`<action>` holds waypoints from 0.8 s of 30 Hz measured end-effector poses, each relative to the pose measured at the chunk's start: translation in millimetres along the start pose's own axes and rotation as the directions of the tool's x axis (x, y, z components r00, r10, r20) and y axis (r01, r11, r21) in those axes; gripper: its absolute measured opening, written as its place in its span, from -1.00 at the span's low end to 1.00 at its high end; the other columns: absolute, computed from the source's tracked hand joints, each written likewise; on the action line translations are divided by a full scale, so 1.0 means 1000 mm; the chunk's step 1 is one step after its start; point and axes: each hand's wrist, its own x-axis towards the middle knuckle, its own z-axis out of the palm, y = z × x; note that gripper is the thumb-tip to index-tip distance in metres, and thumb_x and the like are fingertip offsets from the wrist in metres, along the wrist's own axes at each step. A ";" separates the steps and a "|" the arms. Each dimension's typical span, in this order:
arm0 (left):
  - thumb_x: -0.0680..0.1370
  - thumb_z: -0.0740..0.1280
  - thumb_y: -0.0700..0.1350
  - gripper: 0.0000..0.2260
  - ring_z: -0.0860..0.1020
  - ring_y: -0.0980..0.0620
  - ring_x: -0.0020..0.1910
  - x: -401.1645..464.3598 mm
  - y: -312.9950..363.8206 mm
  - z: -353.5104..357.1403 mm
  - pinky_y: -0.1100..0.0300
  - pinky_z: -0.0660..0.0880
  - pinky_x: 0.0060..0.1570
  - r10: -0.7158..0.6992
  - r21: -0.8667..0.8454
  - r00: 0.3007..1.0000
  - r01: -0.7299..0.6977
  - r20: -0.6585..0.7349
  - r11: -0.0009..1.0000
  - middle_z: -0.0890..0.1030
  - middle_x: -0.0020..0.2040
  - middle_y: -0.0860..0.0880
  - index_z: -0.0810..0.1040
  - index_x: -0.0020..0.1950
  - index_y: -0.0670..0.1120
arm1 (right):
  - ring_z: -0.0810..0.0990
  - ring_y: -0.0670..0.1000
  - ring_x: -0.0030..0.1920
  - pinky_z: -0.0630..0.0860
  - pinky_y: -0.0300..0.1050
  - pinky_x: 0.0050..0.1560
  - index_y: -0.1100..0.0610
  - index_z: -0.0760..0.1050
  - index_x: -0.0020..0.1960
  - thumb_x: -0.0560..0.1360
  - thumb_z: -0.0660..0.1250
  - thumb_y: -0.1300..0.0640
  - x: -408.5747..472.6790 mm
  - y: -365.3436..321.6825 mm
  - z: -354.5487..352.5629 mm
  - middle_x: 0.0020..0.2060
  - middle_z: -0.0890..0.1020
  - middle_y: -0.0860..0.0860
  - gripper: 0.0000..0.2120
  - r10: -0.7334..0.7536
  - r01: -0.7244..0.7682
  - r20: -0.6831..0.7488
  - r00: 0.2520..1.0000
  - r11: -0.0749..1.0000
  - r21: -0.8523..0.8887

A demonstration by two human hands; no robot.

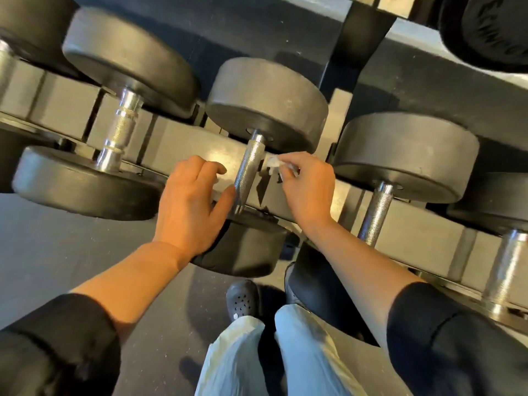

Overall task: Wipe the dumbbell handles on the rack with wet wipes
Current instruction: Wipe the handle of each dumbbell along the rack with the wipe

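Both hands at the middle dumbbell handle [248, 171] on the rack [183, 138].

The right hand [307, 187] pinches a crumpled wet wipe [273, 161] just right of the handle; the left hand [190, 201] lies loosely spread, thumb seemingly touching the bar. The dumbbell's near head is partly hidden beneath the left wrist.

Wet wipe [275, 162] mostly under fingers [288, 164].

No readable text, label or number shows on anything here.
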 end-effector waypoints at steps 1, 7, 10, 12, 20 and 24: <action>0.53 0.12 0.09 -0.60 0.43 -0.02 -0.09 -0.001 0.001 0.001 0.17 0.32 -0.11 -0.011 -0.022 1.000 0.011 0.001 1.000 0.48 -0.09 -0.09 0.52 0.11 -0.18 | 0.58 -0.10 -0.03 0.36 -0.38 -0.02 0.11 0.63 0.07 0.49 0.35 0.26 0.003 -0.001 0.005 -0.07 0.67 -0.02 -0.81 0.009 -0.009 -0.022 1.000 1.000 -0.003; 0.53 0.09 0.10 -0.60 0.41 0.03 -0.05 0.001 -0.002 0.000 0.15 0.38 -0.07 -0.033 -0.060 0.999 0.035 0.031 0.998 0.46 -0.05 -0.05 0.52 0.12 -0.15 | 0.49 -0.27 -0.08 0.34 -0.57 -0.03 0.15 0.59 0.12 0.49 0.34 0.29 0.015 -0.008 0.028 -0.05 0.59 -0.12 -0.78 0.068 -0.065 -0.020 0.997 0.987 0.149; 0.53 0.10 0.10 -0.58 0.42 0.01 -0.05 0.001 -0.002 0.000 0.10 0.42 -0.07 -0.031 -0.076 0.999 0.034 0.034 0.997 0.47 -0.05 -0.07 0.51 0.17 -0.18 | 0.47 -0.36 -0.11 0.35 -0.57 -0.01 0.17 0.58 0.11 0.47 0.35 0.33 0.011 -0.009 0.031 -0.05 0.57 -0.09 -0.77 0.075 -0.070 -0.013 0.997 0.970 0.232; 0.53 0.10 0.10 -0.55 0.41 0.01 -0.05 0.002 -0.003 0.000 0.08 0.41 -0.06 -0.041 -0.086 0.998 0.044 0.036 0.995 0.46 -0.06 -0.06 0.46 0.26 -0.16 | 0.49 -0.35 -0.09 0.38 -0.55 -0.02 0.17 0.59 0.08 0.45 0.36 0.35 0.009 -0.008 0.032 -0.04 0.60 -0.05 -0.77 0.094 -0.092 0.006 0.996 0.960 0.266; 0.51 0.14 0.10 -0.50 0.41 0.05 0.00 0.002 -0.004 0.001 0.13 0.40 0.00 -0.068 -0.138 0.997 0.072 0.029 0.988 0.46 -0.01 -0.03 0.37 0.36 -0.14 | 0.60 -0.15 -0.11 0.53 -0.31 -0.02 0.11 0.62 -0.09 0.39 0.42 0.36 -0.014 0.001 0.026 -0.19 0.60 -0.15 -0.81 0.100 -0.191 0.265 0.959 0.920 0.342; 0.50 0.14 0.08 -0.53 0.42 0.05 -0.02 0.001 -0.004 0.002 0.13 0.41 -0.02 -0.082 -0.126 0.996 0.085 0.026 0.988 0.46 -0.01 -0.04 0.40 0.32 -0.15 | 0.61 -0.14 -0.16 0.53 -0.29 -0.06 0.07 0.62 -0.14 0.36 0.43 0.39 -0.026 0.001 0.022 -0.23 0.61 -0.15 -0.76 0.111 -0.275 0.424 0.899 0.896 0.348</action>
